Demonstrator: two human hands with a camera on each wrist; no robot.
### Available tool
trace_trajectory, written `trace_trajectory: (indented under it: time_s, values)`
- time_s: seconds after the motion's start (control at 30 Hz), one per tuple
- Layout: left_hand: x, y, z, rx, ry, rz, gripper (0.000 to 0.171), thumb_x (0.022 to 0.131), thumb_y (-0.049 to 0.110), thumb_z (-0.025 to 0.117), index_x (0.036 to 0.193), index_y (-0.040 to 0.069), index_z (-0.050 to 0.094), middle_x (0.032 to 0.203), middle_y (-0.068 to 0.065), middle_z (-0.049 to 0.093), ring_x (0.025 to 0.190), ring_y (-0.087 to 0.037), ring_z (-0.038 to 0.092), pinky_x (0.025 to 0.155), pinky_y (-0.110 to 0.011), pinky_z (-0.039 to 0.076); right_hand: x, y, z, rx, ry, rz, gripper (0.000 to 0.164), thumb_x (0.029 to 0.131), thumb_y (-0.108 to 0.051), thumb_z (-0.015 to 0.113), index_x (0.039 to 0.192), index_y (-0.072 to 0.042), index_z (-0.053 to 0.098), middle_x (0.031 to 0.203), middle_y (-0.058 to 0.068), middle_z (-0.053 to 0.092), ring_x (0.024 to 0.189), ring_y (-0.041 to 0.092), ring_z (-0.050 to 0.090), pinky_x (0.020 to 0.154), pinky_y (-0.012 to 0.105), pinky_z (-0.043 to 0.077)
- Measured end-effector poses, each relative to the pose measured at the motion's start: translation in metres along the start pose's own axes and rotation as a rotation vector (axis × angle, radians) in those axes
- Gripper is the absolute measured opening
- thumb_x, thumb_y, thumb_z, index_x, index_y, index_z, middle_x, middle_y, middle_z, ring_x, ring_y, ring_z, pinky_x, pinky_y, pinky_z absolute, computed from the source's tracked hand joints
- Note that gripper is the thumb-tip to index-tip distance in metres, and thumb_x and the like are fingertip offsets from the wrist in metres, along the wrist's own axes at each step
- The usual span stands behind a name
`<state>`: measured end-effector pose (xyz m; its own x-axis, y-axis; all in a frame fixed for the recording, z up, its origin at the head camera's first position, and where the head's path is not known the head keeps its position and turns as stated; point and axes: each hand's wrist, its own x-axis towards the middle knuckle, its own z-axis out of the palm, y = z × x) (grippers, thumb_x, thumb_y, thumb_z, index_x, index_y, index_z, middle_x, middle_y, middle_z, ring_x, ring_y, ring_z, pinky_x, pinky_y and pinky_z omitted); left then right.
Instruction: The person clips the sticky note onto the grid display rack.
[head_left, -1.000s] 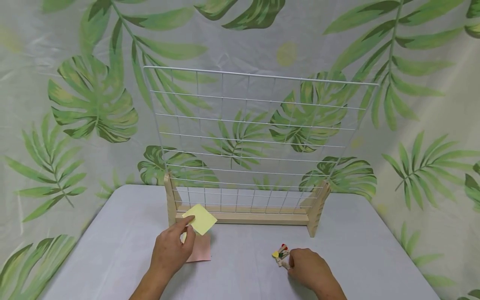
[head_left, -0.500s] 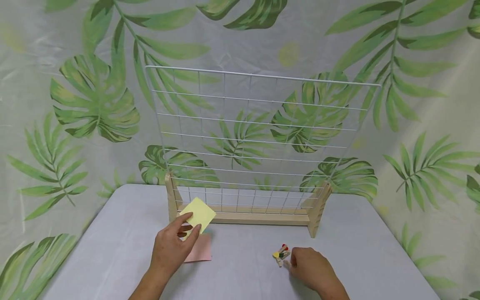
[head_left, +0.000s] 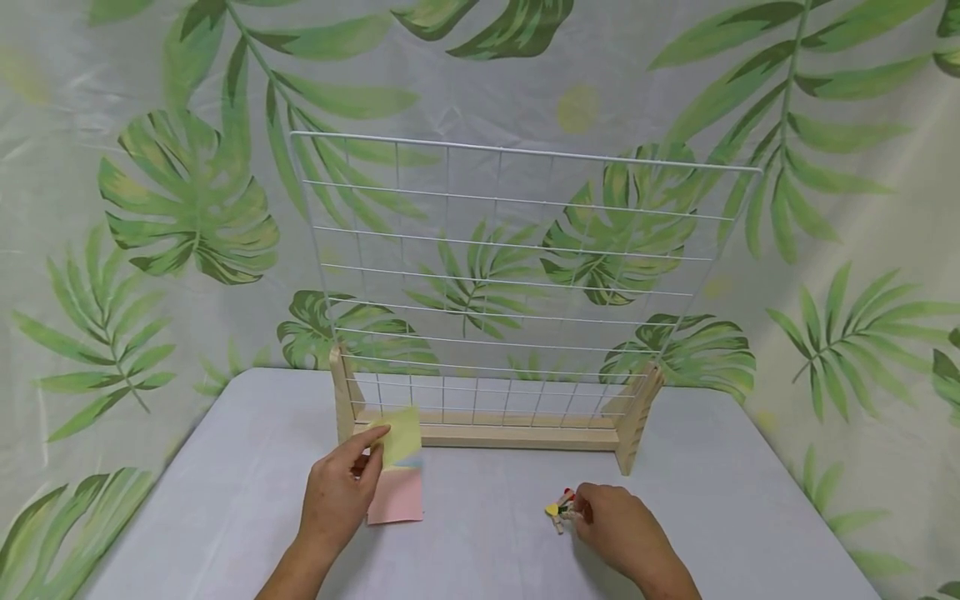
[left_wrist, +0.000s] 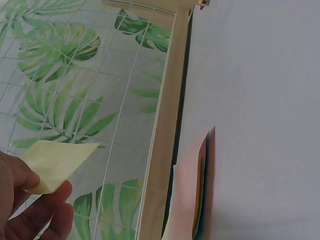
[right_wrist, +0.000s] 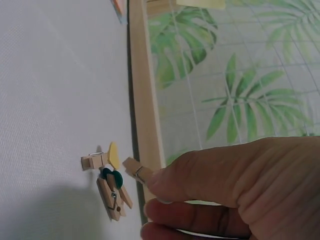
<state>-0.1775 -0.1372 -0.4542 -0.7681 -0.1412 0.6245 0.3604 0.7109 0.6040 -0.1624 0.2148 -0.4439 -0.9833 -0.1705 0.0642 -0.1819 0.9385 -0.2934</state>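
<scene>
My left hand (head_left: 341, 492) pinches a yellow sticky note (head_left: 401, 437) between thumb and fingers, in front of the rack's left end. Below the note, a small stack of sticky notes with a pink one (head_left: 396, 497) on top lies on the table; the left wrist view shows layered pink sheets (left_wrist: 187, 192) with teal between them. My right hand (head_left: 626, 533) holds a small wooden clothespin (right_wrist: 136, 170) between thumb and fingers, its tip sticking out. Beside it on the table lie mini clothespins, one with a yellow heart (right_wrist: 113, 155) and others (right_wrist: 111, 197) by green decorations.
A white wire grid (head_left: 495, 250) stands upright in a wooden base (head_left: 517, 437) at the middle back of the white table (head_left: 247, 467). Behind it hangs a leaf-patterned cloth (head_left: 480, 75).
The yellow note has turned in my left hand, from a diamond angle to nearly upright, and the fingers have drawn closer. My right hand has shifted slightly up towards the clothespins.
</scene>
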Motion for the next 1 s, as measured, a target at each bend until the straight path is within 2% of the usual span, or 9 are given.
trace_trajectory:
  time_s: [0.1,0.23,0.3,0.43,0.57,0.73,0.83,0.87,1.0]
  values:
    - [0.000,-0.001,-0.002,-0.018,0.002,-0.013,0.046,0.087,-0.004,0.075,0.129,0.015,0.071,0.099,-0.011,0.079,0.063,-0.005,0.064,0.052,-0.018,0.051,0.000,-0.001,-0.001,0.005,0.028,-0.021,0.012,0.081,-0.010,0.080,0.080,-0.017,0.071,0.068,-0.010,0.053,0.064,0.005,0.045,0.058,0.025,0.040]
    - [0.002,-0.002,-0.006,-0.053,-0.024,-0.071,0.064,0.090,-0.003,0.073,0.147,0.018,0.055,0.098,-0.010,0.079,0.062,-0.003,0.061,0.049,-0.020,0.047,0.000,-0.002,-0.001,0.017,0.054,-0.029,0.014,0.082,-0.011,0.082,0.081,-0.020,0.072,0.072,-0.011,0.055,0.067,0.001,0.045,0.061,0.025,0.043]
    - [0.003,-0.001,-0.007,-0.088,-0.045,-0.102,0.059,0.091,-0.002,0.072,0.145,0.014,0.053,0.102,-0.009,0.079,0.065,-0.004,0.063,0.051,-0.020,0.050,0.001,-0.003,0.000,0.021,0.061,-0.030,0.013,0.083,-0.011,0.082,0.083,-0.021,0.073,0.074,-0.011,0.055,0.068,0.001,0.045,0.061,0.025,0.043]
    - [0.007,0.000,-0.009,-0.170,-0.070,-0.184,0.030,0.094,0.000,0.070,0.123,0.008,0.065,0.101,-0.009,0.078,0.074,-0.010,0.067,0.059,-0.019,0.056,0.001,-0.003,0.000,0.025,0.078,-0.037,0.011,0.083,-0.010,0.082,0.086,-0.018,0.075,0.075,-0.011,0.057,0.069,0.001,0.047,0.062,0.024,0.045]
    - [0.010,0.002,-0.012,-0.223,-0.090,-0.301,0.014,0.098,0.007,0.067,0.111,0.011,0.071,0.100,-0.007,0.076,0.084,-0.009,0.066,0.068,-0.017,0.057,0.001,-0.004,0.000,0.028,0.081,-0.035,0.010,0.083,-0.009,0.082,0.087,-0.017,0.076,0.076,-0.010,0.058,0.071,0.000,0.050,0.062,0.023,0.047]
    - [0.014,0.002,-0.015,-0.339,-0.149,-0.446,0.020,0.102,0.022,0.064,0.119,0.014,0.072,0.124,-0.005,0.072,0.108,-0.015,0.065,0.079,-0.018,0.057,0.002,-0.005,0.000,0.029,0.074,-0.026,0.009,0.084,-0.010,0.082,0.088,-0.016,0.077,0.078,-0.009,0.059,0.072,0.002,0.053,0.063,0.024,0.048]
    - [0.016,0.001,-0.012,-0.421,-0.175,-0.496,0.028,0.103,0.026,0.064,0.128,0.013,0.068,0.136,-0.007,0.065,0.122,-0.020,0.060,0.082,-0.016,0.056,0.003,-0.005,-0.001,0.024,0.062,-0.016,0.008,0.085,-0.011,0.081,0.089,-0.016,0.077,0.079,-0.008,0.060,0.072,0.003,0.053,0.064,0.024,0.049]
    - [0.017,0.001,-0.011,-0.435,-0.179,-0.510,0.030,0.102,0.026,0.065,0.130,0.014,0.067,0.136,-0.008,0.065,0.125,-0.020,0.059,0.083,-0.015,0.055,0.003,-0.005,-0.001,0.020,0.059,-0.015,0.008,0.085,-0.011,0.081,0.089,-0.016,0.077,0.079,-0.008,0.060,0.073,0.003,0.053,0.064,0.024,0.049]
    - [0.023,0.004,-0.008,-0.465,-0.166,-0.575,0.035,0.098,0.032,0.071,0.129,0.016,0.065,0.119,-0.007,0.070,0.115,-0.016,0.060,0.083,-0.016,0.052,0.004,-0.005,0.000,0.016,0.056,-0.010,0.007,0.085,-0.012,0.081,0.089,-0.016,0.077,0.079,-0.008,0.059,0.073,0.003,0.053,0.064,0.024,0.049]
